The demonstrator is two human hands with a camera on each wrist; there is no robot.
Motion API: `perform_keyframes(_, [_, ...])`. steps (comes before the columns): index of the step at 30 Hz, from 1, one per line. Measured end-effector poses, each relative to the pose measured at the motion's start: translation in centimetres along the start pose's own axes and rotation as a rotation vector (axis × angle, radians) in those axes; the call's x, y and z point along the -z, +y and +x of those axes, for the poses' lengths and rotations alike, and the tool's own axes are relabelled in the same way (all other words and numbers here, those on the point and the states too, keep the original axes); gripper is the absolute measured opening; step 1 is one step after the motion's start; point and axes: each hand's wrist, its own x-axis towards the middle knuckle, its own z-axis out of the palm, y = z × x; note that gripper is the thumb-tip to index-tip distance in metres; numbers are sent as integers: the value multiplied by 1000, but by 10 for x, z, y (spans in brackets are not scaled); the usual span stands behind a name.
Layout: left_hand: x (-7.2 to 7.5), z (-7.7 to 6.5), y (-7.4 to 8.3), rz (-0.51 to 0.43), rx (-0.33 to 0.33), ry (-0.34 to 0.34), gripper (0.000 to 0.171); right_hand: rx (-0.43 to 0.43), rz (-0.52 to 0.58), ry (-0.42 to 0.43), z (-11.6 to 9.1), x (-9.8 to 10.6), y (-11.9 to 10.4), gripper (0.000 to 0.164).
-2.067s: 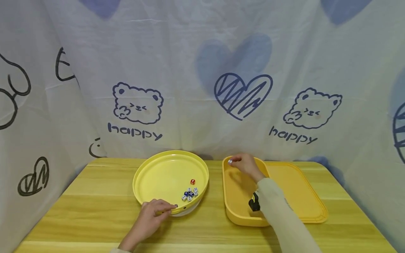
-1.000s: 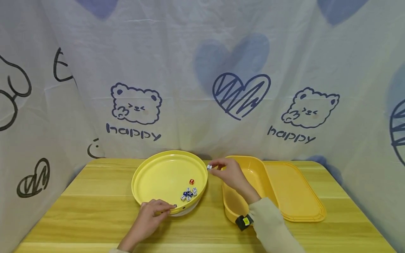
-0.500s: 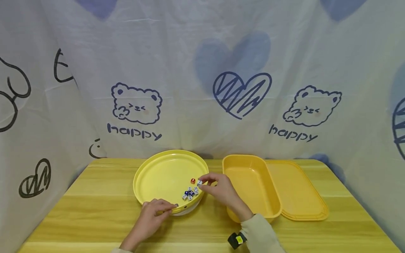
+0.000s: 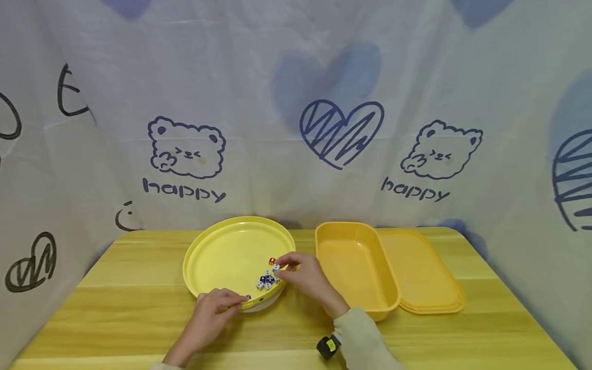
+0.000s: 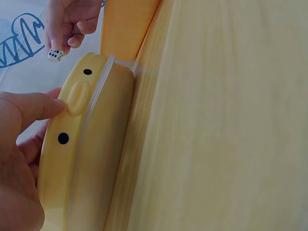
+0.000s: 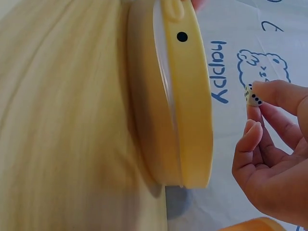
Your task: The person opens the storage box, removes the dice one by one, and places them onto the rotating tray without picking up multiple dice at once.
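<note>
My left hand (image 4: 210, 313) grips the near rim of a round yellow tray (image 4: 222, 241), thumb on the outer wall and fingers over the inside. In the left wrist view that wall (image 5: 57, 183) bears two black dots and a raised oval. A white die (image 6: 252, 96) is pinched between thumb and fingertips of my right hand (image 4: 307, 277), held above the tray's right side. Below it lies a cluster of white and blue dice (image 4: 265, 280), partly hidden by the right fingers. One red die (image 4: 272, 261) lies just behind the cluster.
To the right stands a deep orange-yellow box (image 4: 356, 257), with nothing seen inside. A flat lid (image 4: 423, 272) of like colour lies against its right side. Both rest on a wooden table (image 4: 115, 308). A printed cloth (image 4: 259, 154) hangs behind.
The right hand has carried the white die from over the box leftward to above the dice in the tray. My left hand keeps its grip on the rim. The head view has shifted slightly.
</note>
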Motion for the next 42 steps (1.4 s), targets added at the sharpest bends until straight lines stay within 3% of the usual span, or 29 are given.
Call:
perform_keyframes(8, [2, -1, 0, 19, 2, 14, 22, -7, 3, -29, 11, -9, -4, 17])
perform_keyframes(14, [-2, 0, -1, 7, -38, 16, 22, -11, -33, -51, 14, -15, -4, 14])
perform_keyframes(21, [-1, -1, 0, 6, -35, 21, 21, 0, -16, -102, 13, -20, -5, 11])
perform_keyframes(27, [-1, -1, 1, 4, -64, 31, 21, -1, -12, -99, 11, -22, -2, 11])
perform_keyframes(42, [1, 0, 0, -1, -60, 26, 21, -8, -15, -81, 11, -23, -2, 13])
